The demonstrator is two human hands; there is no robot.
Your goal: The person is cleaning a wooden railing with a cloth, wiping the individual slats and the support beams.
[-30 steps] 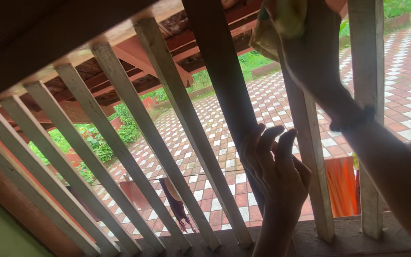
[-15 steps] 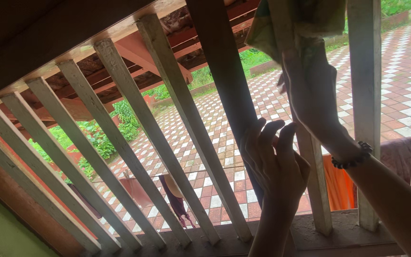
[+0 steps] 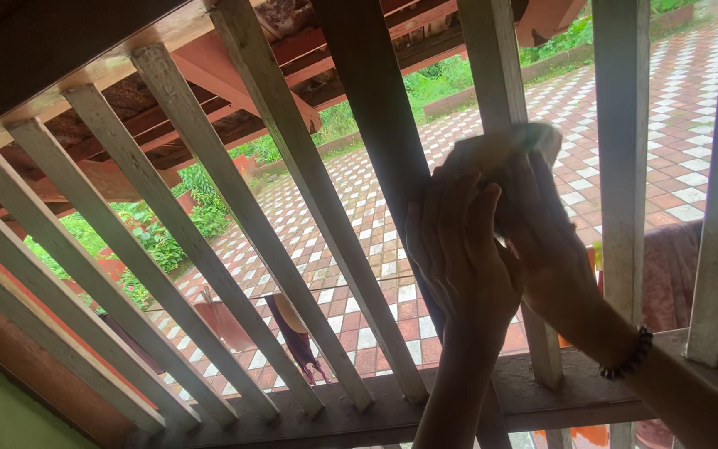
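Dusty wooden sill (image 3: 592,378) below, pale wooden slats (image 3: 309,216) standing on it, tilted in view

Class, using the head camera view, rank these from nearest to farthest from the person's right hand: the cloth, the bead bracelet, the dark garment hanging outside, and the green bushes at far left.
1. cloth: under the right hand, against a bar.
2. bead bracelet: on that wrist, just below.
3. dark garment: outside, lower left.
4. green bushes: far left, beyond the paving.

right hand (image 3: 546,241) pressing cloth (image 3: 492,150), probably, white slat (image 3: 500,83)
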